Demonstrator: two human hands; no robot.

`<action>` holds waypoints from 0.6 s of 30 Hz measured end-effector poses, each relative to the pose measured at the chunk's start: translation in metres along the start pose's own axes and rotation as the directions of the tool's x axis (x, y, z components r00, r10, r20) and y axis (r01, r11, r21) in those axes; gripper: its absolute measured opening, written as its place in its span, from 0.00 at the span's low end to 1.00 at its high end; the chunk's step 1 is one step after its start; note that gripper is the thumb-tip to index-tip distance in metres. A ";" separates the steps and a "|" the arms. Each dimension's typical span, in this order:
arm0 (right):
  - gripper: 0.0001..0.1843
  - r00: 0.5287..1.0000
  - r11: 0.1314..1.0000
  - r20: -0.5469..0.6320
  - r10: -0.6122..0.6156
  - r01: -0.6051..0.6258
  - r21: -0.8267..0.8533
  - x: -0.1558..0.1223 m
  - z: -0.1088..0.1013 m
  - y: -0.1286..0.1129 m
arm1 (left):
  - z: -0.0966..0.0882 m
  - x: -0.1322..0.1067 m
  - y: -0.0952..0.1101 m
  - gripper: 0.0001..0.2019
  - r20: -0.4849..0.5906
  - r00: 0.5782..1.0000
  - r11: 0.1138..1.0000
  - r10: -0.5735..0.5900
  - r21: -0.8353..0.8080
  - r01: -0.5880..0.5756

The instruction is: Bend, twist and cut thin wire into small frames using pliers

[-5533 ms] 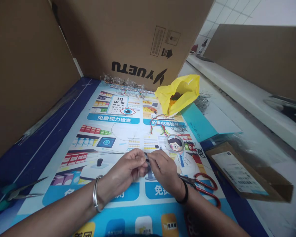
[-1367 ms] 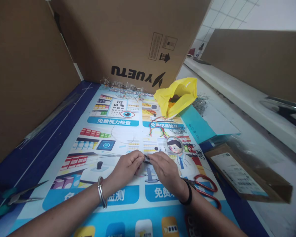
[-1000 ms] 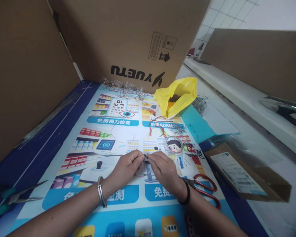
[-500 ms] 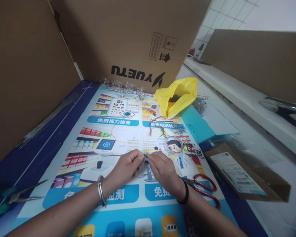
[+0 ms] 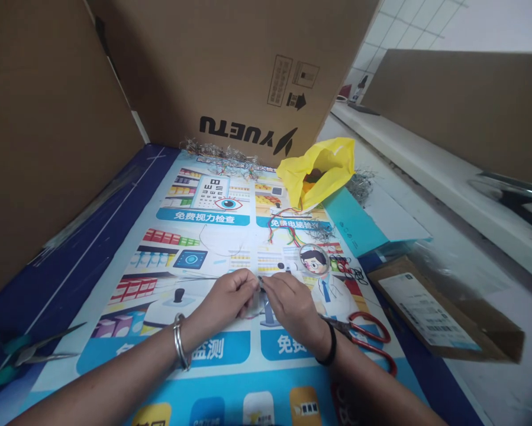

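Note:
My left hand point(image 5: 237, 293) and my right hand point(image 5: 290, 302) meet over the printed sheet, both closed in a pinch with fingertips nearly touching. Between them shows a small dark piece point(image 5: 261, 284), mostly hidden by the fingers and too small to name. A thin wire point(image 5: 194, 277) stretches out to the left from behind my left hand, apparently held there. Red-handled scissors point(image 5: 370, 328) lie beside my right wrist, partly under it. Just beyond my right hand is a clear round disc point(image 5: 314, 260) lying on the sheet.
Needle-nose pliers point(image 5: 26, 355) lie at left. A yellow bag point(image 5: 319, 174), coloured threads point(image 5: 292, 231) and tangled wire point(image 5: 221, 157) sit farther back. At right are a teal box point(image 5: 358, 225), a brown package point(image 5: 443, 313) and dark loops point(image 5: 348, 269). Cardboard walls point(image 5: 230, 71) rise behind.
Both hands stay in the same place with nearly the same pinch. Only a very slight shift of the fingers and the camera shows.

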State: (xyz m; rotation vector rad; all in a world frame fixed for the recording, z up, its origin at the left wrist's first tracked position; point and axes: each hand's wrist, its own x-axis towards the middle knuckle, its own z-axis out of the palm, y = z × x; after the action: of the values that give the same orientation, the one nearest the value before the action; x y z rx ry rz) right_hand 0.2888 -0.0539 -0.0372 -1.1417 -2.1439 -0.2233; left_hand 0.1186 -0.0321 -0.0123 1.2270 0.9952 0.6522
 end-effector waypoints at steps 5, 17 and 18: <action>0.10 1.000 1.000 -0.009 0.015 -0.015 -0.003 0.002 0.001 -0.003 | 0.002 -0.001 0.001 0.14 0.008 0.999 0.990 -0.053 -0.128 0.054; 0.07 1.000 0.999 -0.009 0.001 -0.002 -0.054 0.004 -0.001 -0.008 | 0.005 -0.004 0.006 0.13 0.058 0.971 0.872 -0.232 -0.429 0.234; 0.08 1.000 1.000 -0.001 0.014 -0.014 -0.027 0.004 0.000 -0.008 | 0.005 -0.004 0.005 0.12 0.055 0.970 0.868 -0.235 -0.438 0.235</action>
State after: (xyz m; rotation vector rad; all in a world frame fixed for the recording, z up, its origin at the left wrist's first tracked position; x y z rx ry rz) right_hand 0.2812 -0.0562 -0.0330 -1.1716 -2.1371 -0.2477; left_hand 0.1221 -0.0366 -0.0058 0.6908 0.9149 0.6406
